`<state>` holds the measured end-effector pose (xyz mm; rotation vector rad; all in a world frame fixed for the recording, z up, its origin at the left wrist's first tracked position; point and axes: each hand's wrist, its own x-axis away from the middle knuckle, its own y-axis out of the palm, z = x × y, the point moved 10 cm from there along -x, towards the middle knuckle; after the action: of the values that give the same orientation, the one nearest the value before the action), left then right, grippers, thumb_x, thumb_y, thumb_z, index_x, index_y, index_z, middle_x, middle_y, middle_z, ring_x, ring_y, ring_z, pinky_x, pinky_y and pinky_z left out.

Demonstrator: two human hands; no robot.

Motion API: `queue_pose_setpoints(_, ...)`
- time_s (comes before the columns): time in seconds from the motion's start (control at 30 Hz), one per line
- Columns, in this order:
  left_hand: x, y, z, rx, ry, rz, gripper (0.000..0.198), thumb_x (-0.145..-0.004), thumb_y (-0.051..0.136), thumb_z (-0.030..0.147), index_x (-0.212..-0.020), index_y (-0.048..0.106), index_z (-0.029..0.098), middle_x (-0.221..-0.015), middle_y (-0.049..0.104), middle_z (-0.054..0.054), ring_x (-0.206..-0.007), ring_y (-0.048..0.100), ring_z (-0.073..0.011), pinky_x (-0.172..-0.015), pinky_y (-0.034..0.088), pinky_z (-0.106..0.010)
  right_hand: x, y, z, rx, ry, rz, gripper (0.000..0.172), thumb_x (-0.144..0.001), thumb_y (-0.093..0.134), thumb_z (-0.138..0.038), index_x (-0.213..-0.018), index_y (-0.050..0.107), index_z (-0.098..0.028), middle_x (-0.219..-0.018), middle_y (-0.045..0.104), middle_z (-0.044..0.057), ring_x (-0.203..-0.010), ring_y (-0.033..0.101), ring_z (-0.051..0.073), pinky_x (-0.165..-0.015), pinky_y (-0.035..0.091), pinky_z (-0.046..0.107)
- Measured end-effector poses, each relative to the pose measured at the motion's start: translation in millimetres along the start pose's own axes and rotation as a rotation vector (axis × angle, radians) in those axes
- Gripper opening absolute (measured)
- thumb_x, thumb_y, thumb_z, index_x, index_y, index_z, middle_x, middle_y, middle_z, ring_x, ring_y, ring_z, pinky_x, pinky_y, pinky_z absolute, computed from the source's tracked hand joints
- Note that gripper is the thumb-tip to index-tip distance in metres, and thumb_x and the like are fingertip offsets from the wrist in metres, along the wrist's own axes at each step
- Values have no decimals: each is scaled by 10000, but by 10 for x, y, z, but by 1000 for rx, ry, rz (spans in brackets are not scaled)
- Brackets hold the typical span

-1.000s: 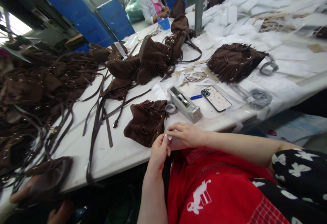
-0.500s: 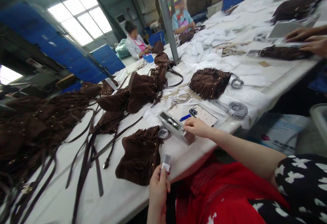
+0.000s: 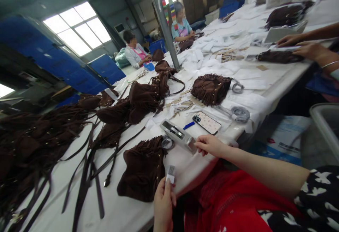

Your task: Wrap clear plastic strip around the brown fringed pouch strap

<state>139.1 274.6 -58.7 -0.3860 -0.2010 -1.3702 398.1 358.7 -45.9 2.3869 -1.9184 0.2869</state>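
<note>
My left hand (image 3: pixel 164 198) pinches a small tag in a clear sleeve (image 3: pixel 171 174), white at its lower part, at the table's near edge. Just beyond it lies a dark brown fringed suede bag (image 3: pixel 143 170) with metal eyelets along one side. My right hand (image 3: pixel 209 145) is closed, its fingertips pressed together by the near end of a long grey open-topped box (image 3: pixel 178 135). Whatever those fingers pinch, if anything, is too small to make out. A round grey coil (image 3: pixel 167 143) sits between bag and box.
A phone (image 3: pixel 207 122) and a blue marker (image 3: pixel 189 125) lie beyond the box. Another fringed bag (image 3: pixel 210 89) and a grey cord coil (image 3: pixel 240 114) are farther back. Brown bags and straps (image 3: pixel 87 175) crowd the left. A co-worker's hands (image 3: pixel 304 48) are at the right.
My right hand has drawn back from over the grey box to its near end, fingers now curled. My left hand still holds the tag. The whole view has shifted slightly.
</note>
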Motion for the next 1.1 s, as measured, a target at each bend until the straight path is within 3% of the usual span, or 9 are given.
queue_pose_setpoints(0.17,-79,-30,-63,17,15,-13,573,-636,671,649,-902,623,143,-690,588,8,-340,354,-6,-344,190,-163,-62,-139,118,172,60,72,223,-805,572,-344,-667,539,-171,-577,617,-9,-436,560,96,-424,388,192)
queue_pose_setpoints(0.23,-65,-18,-52,34,11,2,581,-629,679,644,-910,622,139,-683,581,12,-344,348,-5,-345,187,-159,12,-75,76,233,59,47,200,-811,560,-315,-677,560,-167,-590,628,-3,-434,559,91,-422,389,187)
queue_pose_setpoints(0.43,25,74,107,70,30,26,524,-677,658,595,-919,603,133,-674,570,32,-337,350,-3,-343,213,-159,200,853,-239,77,-59,-281,192,-813,558,-340,-761,592,-159,-608,630,-17,-437,541,79,-429,409,181)
queue_pose_setpoints(0.53,38,90,88,80,10,27,504,-705,639,573,-956,597,138,-644,565,45,-333,357,-12,-344,230,-161,187,1258,-249,-60,-33,-388,256,-808,571,-403,-753,587,-153,-601,619,-23,-431,526,70,-423,408,178)
queue_pose_setpoints(0.6,42,91,66,83,4,27,487,-721,629,558,-967,596,139,-618,554,55,-331,359,-18,-343,233,-162,161,1414,-191,-131,3,-429,288,-794,590,-434,-748,580,-150,-591,609,-28,-424,514,64,-416,408,174)
queue_pose_setpoints(0.87,14,102,43,99,1,33,443,-746,613,529,-958,583,141,-614,560,54,-328,359,-17,-337,233,-159,61,1492,143,-65,131,-394,332,-772,650,-425,-624,555,-143,-483,567,-32,-380,491,60,-367,367,157)
queue_pose_setpoints(1.1,22,99,40,112,-3,54,486,-714,618,586,-925,577,150,-590,556,57,-314,380,-28,-326,244,-163,33,1503,207,-74,176,-363,407,-739,680,-503,-591,544,-149,-475,567,-25,-381,506,71,-373,387,168)
